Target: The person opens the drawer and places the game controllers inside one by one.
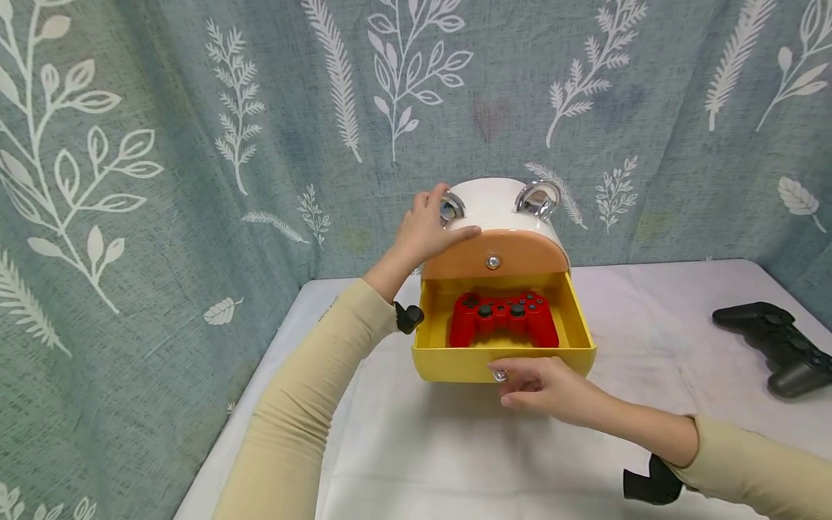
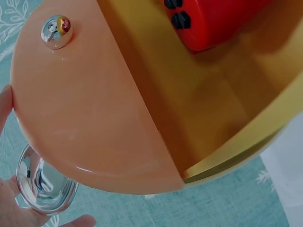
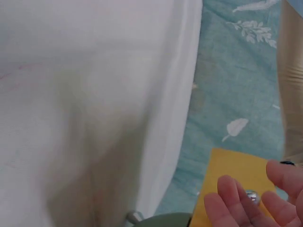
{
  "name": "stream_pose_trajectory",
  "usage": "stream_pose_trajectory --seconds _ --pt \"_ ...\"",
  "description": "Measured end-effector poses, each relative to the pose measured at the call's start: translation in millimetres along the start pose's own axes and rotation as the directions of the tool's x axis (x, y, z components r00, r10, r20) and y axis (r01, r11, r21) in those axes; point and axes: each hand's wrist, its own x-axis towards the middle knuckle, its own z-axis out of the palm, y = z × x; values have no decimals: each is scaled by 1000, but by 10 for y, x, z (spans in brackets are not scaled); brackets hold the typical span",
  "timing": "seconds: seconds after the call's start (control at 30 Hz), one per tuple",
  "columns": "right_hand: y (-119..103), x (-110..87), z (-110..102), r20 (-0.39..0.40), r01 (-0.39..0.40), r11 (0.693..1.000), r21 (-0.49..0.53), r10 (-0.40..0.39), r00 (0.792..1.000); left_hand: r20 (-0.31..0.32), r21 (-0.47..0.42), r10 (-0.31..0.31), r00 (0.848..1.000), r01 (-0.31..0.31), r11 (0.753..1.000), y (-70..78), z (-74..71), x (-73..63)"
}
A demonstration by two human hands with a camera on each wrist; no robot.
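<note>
A small cabinet with a white rounded top (image 1: 490,198), an orange front (image 1: 448,260) and two silver rings on top stands on the table. Its yellow drawer (image 1: 455,365) is pulled out, and a red game controller (image 1: 500,318) lies inside. My left hand (image 1: 422,227) holds the top left of the cabinet around one silver ring (image 2: 47,182), thumb along the upper edge of the orange front. At the drawer's front, my right hand (image 1: 549,386) has bent fingers about the small silver knob (image 1: 500,375). In the right wrist view the knob shows between the fingers.
A black game controller (image 1: 776,347) lies at the table's right side. White cloth (image 1: 403,448) covers the table. A blue-green leaf-patterned curtain (image 1: 273,130) hangs behind and at the left. Another silver knob (image 1: 493,262) sits on the orange front.
</note>
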Motion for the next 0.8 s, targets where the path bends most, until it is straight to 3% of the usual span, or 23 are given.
stream_pose_trajectory --seconds 0.37,0.8 --pt "41 35 59 -117 -33 999 -30 29 993 4 3 -4 1000 4 1000 7 -1 -3" --pt "57 85 35 -152 -25 999 -49 17 988 9 30 -11 1000 11 999 20 -16 -7"
